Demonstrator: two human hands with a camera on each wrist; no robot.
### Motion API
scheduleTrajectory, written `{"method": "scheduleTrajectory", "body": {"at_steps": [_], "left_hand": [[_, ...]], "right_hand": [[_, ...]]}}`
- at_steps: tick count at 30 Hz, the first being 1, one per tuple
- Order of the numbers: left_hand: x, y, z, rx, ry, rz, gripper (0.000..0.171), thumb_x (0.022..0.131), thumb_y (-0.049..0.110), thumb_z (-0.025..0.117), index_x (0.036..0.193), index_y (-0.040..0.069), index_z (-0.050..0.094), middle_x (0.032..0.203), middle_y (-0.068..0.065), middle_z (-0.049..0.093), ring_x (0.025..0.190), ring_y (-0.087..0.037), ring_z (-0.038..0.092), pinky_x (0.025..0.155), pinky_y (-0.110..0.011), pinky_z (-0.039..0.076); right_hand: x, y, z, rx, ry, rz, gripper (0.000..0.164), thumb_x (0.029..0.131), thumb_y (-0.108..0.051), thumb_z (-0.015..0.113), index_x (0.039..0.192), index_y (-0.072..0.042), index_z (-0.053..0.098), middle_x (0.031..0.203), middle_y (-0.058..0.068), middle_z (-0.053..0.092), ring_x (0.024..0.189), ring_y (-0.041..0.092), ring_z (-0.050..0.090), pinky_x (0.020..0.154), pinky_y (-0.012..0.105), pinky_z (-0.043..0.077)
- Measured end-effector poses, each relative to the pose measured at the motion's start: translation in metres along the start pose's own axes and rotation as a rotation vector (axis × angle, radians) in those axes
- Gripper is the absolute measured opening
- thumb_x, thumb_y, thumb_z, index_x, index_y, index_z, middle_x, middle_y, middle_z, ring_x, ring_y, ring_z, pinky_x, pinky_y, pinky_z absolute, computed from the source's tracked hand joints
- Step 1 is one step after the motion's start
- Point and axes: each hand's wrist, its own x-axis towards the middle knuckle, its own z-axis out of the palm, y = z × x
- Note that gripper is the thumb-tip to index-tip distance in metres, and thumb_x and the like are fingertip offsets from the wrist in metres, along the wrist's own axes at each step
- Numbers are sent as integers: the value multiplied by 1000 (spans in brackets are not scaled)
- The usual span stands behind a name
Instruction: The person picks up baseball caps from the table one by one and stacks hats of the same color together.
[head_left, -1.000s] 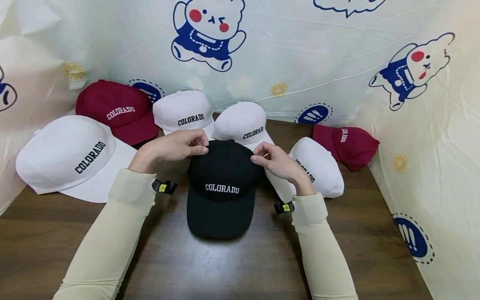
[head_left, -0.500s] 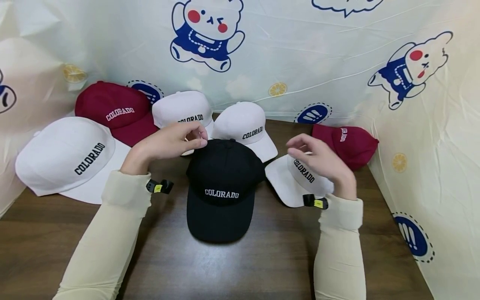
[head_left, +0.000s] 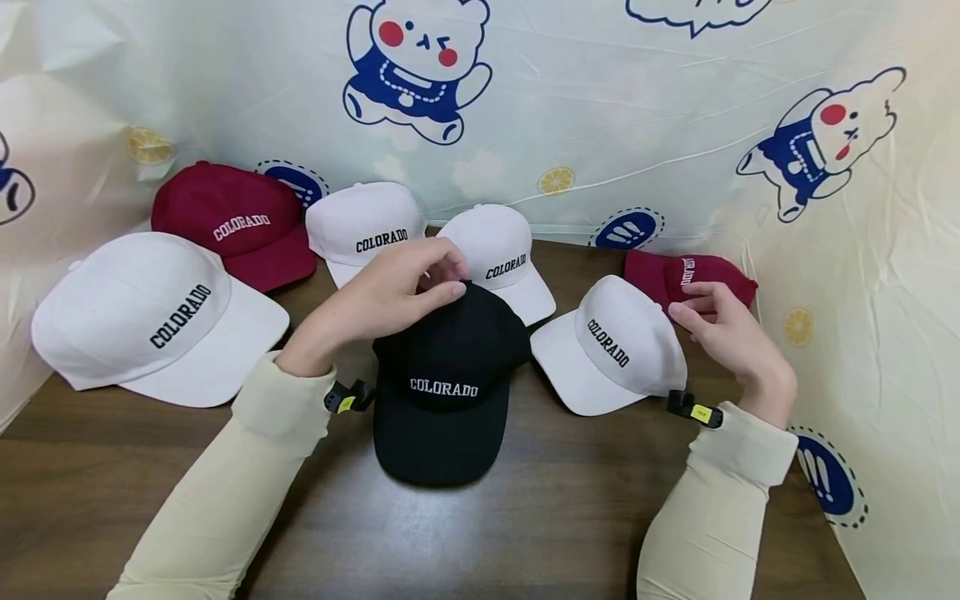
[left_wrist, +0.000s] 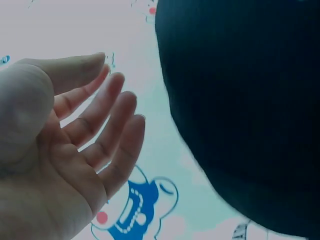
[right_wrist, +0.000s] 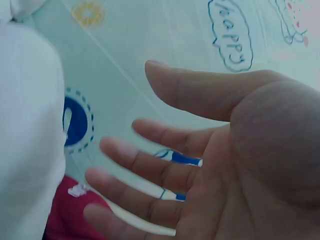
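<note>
Just beside the relaxed left hand (head_left: 386, 290) lies a black cap (head_left: 446, 346), beside the relaxed right hand (head_left: 738, 343) a white cap (head_left: 628, 337).

I observe a curtained-off booth: wood-grain table (head_left: 420, 542), cartoon-printed sheeting (head_left: 585, 108) on three sides. Wider premises cannot be determined.

The black cap (head_left: 442, 433) is matt cloth — the table (head_left: 442, 550) smooth, softly glossy wood.
</note>
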Motion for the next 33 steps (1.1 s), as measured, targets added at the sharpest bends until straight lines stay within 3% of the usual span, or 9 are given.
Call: {"method": "scheduleTrajectory", "body": {"at_steps": [6,11,15,22,29,33], "left_hand": [[5,9,11,-23,15,69,14,91,13,66,104,14,59,91,9,58,83,-5,54,74,-30,48],[7,11,18,-30,-4,66,14,92,15,65,105,15,59,93,9,57,83,-4,53,74,-28,49],[8,13,23,-22,1,79,12,93,16,64,104,16,59,94,10,56,84,-4,52,75,-27,47],[9,17,31,-16,-3,97,10,93,16,63,103,16,60,94,10,55,85,-3,51,77,-28,46],[11,23,40,-27,-8,108,10,94,17,63,102,20,58,95,11,55,84,-2,51,76,-25,46],[11,29,45,-27,-16,110,11,93,17,63,102,21,58,94,12,55,84,-2,51,76,-25,46]], "right_hand": [[2,23,-1,-21,-142,154,71,97,-51,47,140,1,28,131,25,40,112,41,46,92,57,42],[10,45,5,9,-256,207,76,95,-57,47,143,0,31,133,24,41,117,41,43,95,60,39],[15,55,9,66,-285,199,74,95,-57,47,143,-1,34,134,23,42,118,40,42,96,60,38],[15,60,12,171,-216,178,68,92,-53,55,141,-8,37,131,17,44,116,35,42,94,57,41],[17,55,9,192,-116,91,56,97,-44,53,134,-4,40,126,16,45,111,29,41,91,45,44],[19,49,8,203,-36,55,49,98,-41,52,134,-9,43,121,13,47,108,25,41,87,35,45]]}}
